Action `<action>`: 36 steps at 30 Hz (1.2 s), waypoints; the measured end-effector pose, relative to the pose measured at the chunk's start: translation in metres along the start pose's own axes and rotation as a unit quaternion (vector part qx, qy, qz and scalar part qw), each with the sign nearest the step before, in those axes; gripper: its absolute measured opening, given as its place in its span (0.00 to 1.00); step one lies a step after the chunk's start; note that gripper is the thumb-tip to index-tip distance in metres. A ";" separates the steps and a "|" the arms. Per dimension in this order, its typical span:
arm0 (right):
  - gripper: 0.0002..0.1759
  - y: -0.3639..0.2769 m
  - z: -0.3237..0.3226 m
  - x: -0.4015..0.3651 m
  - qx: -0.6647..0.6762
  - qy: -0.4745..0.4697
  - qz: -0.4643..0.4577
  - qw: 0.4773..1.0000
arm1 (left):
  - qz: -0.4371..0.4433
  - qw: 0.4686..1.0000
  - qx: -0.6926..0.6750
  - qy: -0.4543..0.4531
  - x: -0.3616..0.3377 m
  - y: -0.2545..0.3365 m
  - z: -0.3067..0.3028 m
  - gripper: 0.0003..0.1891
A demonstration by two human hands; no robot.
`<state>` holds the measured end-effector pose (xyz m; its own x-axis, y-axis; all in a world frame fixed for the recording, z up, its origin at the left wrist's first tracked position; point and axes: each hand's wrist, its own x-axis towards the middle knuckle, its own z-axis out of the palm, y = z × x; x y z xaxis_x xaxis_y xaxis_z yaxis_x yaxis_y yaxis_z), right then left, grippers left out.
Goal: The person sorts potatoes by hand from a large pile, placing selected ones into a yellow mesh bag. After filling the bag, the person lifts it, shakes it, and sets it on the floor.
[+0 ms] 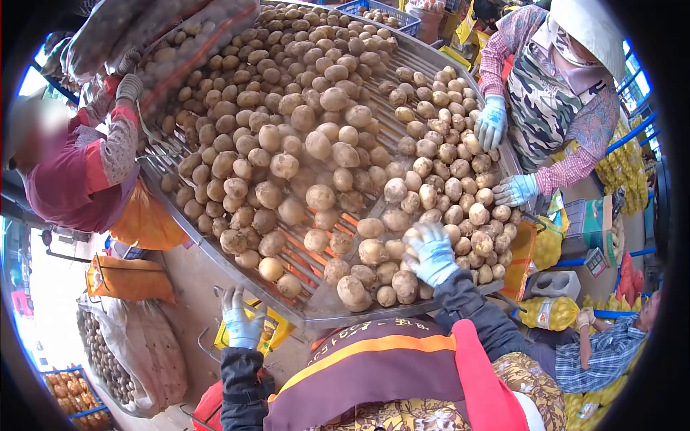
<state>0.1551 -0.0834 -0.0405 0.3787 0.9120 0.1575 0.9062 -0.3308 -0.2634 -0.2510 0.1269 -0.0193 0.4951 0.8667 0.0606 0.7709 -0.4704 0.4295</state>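
The right hand, in a white and pale blue work glove, lay on the heap of pale brown, dusty round potatoes that covered the wide slatted steel sorting table. Its fingers curled over one round potato at the near right of the heap, and whether the grip was clamped on it or only resting there could not be told. The left hand, in a matching glove, was held below the table's near rim, well apart from the right hand, with its grip apart and the fingers pointing up, just beside a yellow plastic bag hanging under the rim. At the right side of the table a co-worker in a camouflage apron had two pale blue gloved hands among the potatoes, one farther and one nearer. At the far left another co-worker's grey gloved hand was touching a red mesh sack of potatoes tilted over the table's far left corner. An orange plastic bag hung off the left rim, a clear sack of small potatoes sat on the floor at the near left, and a blue plastic crate stood beyond the far edge
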 end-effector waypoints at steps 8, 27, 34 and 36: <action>0.24 -0.051 0.011 0.031 0.006 -0.106 -0.067 0.992 | 0.278 0.956 0.007 -0.099 0.022 0.125 0.063 0.40; 0.29 -0.058 0.005 0.052 0.581 -0.159 0.255 0.756 | 0.089 0.745 -0.601 -0.274 0.066 0.187 0.087 0.44; 0.14 -0.077 -0.049 0.043 0.438 0.007 -0.003 0.899 | 0.027 0.720 -0.626 -0.300 0.065 0.191 0.080 0.44; 0.12 -0.071 -0.041 0.041 0.471 0.014 0.054 0.880 | 0.030 0.746 -0.587 -0.313 0.067 0.191 0.080 0.44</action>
<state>0.1137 -0.0324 0.0238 0.4702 0.8765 0.1032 0.3112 -0.0552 -0.9487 -0.0389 0.0816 -0.0058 0.8887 0.4287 -0.1628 0.0390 0.2830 0.9583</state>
